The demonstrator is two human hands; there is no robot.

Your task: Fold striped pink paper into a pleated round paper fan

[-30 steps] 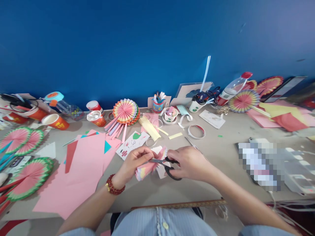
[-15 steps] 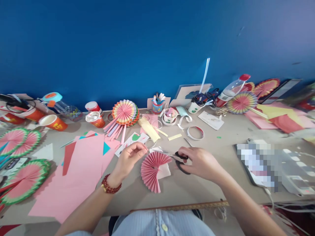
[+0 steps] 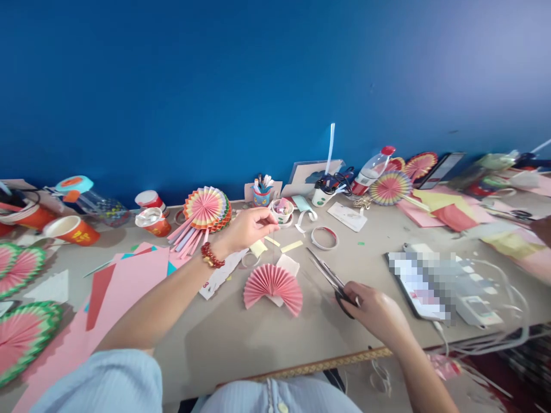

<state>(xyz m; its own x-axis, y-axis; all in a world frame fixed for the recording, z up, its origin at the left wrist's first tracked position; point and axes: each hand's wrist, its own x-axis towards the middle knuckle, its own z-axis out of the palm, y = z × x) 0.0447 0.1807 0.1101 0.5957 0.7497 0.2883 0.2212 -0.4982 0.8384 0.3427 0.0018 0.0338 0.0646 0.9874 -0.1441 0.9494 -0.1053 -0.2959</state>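
Observation:
My left hand point(image 3: 253, 226) is raised with fingertips pinched together, just in front of a small paper cup of scraps point(image 3: 282, 210). Whatever is between those fingertips is too small to make out. In my right hand point(image 3: 375, 314) is a pair of scissors point(image 3: 328, 275), held by its black handles low over the table, blades pointing away and to the left. Between the hands lies a pink pleated paper fan point(image 3: 275, 284), spread in a half-round arc. A small white piece of paper point(image 3: 289, 264) lies partly under it.
Pink paper sheets point(image 3: 124, 287) and green-edged fans point(image 3: 28, 338) lie on the left. Finished fans point(image 3: 207, 209), a pen holder point(image 3: 262, 196) and a tape roll point(image 3: 324, 238) stand farther back. A phone point(image 3: 417, 287) and a cabled white device point(image 3: 477, 304) are on the right.
My left hand has moved up and away from the fan to near the scrap cup. The scissors have come away from the fan, to the right and closer to me. The fan has turned.

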